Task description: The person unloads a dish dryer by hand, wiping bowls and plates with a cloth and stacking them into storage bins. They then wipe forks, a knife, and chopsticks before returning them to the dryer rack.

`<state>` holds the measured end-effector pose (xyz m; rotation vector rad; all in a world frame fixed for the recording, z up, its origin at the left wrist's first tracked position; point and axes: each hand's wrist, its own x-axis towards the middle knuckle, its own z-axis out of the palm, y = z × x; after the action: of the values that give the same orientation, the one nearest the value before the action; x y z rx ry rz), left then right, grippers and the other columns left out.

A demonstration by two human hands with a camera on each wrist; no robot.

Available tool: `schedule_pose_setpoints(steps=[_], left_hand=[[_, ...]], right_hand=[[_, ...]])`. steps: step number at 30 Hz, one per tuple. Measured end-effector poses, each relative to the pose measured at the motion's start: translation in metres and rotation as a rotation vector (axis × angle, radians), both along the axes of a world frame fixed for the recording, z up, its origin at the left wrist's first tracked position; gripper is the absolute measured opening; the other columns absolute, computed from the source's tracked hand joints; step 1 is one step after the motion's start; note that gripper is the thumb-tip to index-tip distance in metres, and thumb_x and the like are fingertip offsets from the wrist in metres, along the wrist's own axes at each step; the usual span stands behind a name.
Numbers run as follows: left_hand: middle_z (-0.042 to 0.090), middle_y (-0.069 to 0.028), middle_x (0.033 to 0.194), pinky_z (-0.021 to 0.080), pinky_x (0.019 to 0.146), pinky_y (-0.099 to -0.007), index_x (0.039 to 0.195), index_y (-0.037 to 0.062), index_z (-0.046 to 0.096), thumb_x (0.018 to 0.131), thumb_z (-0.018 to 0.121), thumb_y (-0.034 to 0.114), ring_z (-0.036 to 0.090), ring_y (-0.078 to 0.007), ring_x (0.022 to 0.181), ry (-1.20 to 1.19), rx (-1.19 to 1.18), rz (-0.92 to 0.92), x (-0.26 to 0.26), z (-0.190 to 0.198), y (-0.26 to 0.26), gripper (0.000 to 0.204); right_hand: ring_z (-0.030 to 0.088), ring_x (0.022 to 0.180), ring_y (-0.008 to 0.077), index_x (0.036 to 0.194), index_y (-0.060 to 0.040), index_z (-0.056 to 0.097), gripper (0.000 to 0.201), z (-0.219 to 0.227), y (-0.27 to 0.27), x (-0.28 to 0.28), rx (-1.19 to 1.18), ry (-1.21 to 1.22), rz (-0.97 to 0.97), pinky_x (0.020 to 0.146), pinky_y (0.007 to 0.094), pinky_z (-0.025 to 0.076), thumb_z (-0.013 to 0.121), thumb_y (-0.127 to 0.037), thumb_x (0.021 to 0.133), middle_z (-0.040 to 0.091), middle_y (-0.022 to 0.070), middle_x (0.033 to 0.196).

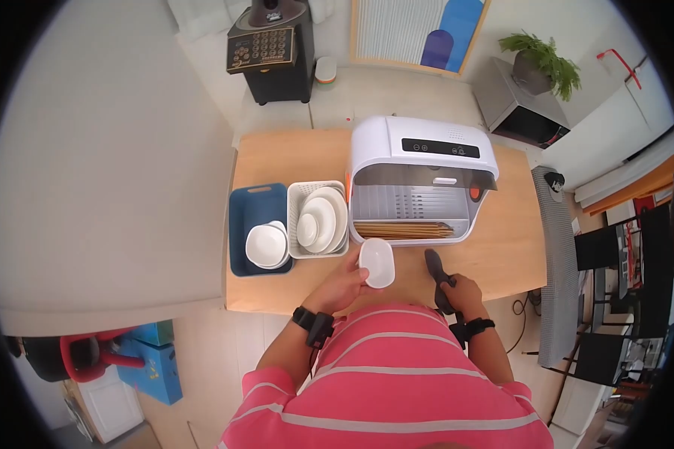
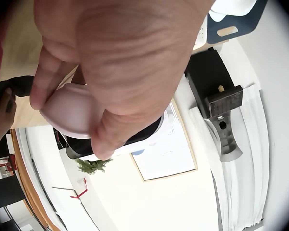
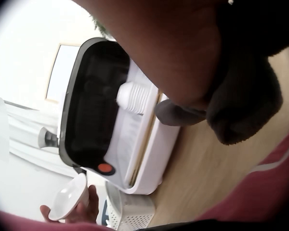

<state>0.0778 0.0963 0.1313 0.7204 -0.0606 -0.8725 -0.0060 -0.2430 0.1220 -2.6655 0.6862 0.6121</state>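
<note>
A small white bowl (image 1: 377, 263) is in my left hand (image 1: 342, 284), thumb and fingers gripping its rim and side. In the left wrist view the hand (image 2: 130, 62) covers part of the bowl (image 2: 74, 110). My right hand (image 1: 466, 295) grips a dark grey cloth (image 1: 439, 280) that hangs out on both sides of the fist. Both hands are in front of a white dish cabinet (image 1: 427, 135) with a dark see-through lid. Wooden chopsticks (image 1: 404, 230) lie along its front tray. In the right wrist view, a stack of white bowls (image 3: 133, 97) stands inside it.
Left of the cabinet, a white perforated basket (image 1: 295, 196) holds white plates and bowls. Beside that, a blue bin (image 1: 256, 200) holds more white bowls (image 1: 266, 245). A black speaker-like device (image 1: 277, 82) stands behind the wooden table (image 1: 520, 258), and a potted plant (image 1: 535, 71) is at the back right.
</note>
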Motion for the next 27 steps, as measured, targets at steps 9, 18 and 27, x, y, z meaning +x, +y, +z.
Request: schedule_pose_setpoints(steps=[9,18,27], left_hand=[[0.049,-0.0123,0.151,0.052,0.104,-0.0473,0.159,0.0098,0.027,0.105,0.047,0.058,0.056,-0.0315,0.132,0.130,-0.040,-0.147,0.039,-0.025,-0.040,0.075],[0.070,-0.0249,0.115,0.053,0.094,-0.0444,0.138,0.0052,0.060,0.088,0.073,0.021,0.067,-0.0402,0.110,-1.100,1.290,-0.089,0.140,0.029,-0.155,0.054],[0.070,-0.0223,0.115,0.052,0.093,-0.0516,0.137,0.0083,0.059,0.089,0.071,0.020,0.067,-0.0419,0.107,-1.754,1.487,0.109,0.209,-0.033,-0.222,0.051]], right_hand=[[0.071,0.102,0.0402,0.114,-0.0056,0.073,0.050,-0.048,-0.036,-0.065,0.185,-0.099,-0.249,0.091,0.0468,0.055,0.071,-0.047,0.086,0.075,0.0229,0.104],[0.072,0.096,0.0395,0.105,-0.0060,0.076,0.048,-0.070,-0.061,-0.044,0.323,-0.163,-0.361,0.086,0.0453,0.055,0.072,-0.050,0.085,0.075,0.0222,0.099],[0.072,0.090,0.0394,0.098,-0.0061,0.078,0.047,-0.078,-0.081,-0.051,0.458,-0.262,-0.369,0.082,0.0450,0.055,0.071,-0.051,0.085,0.075,0.0208,0.092]])
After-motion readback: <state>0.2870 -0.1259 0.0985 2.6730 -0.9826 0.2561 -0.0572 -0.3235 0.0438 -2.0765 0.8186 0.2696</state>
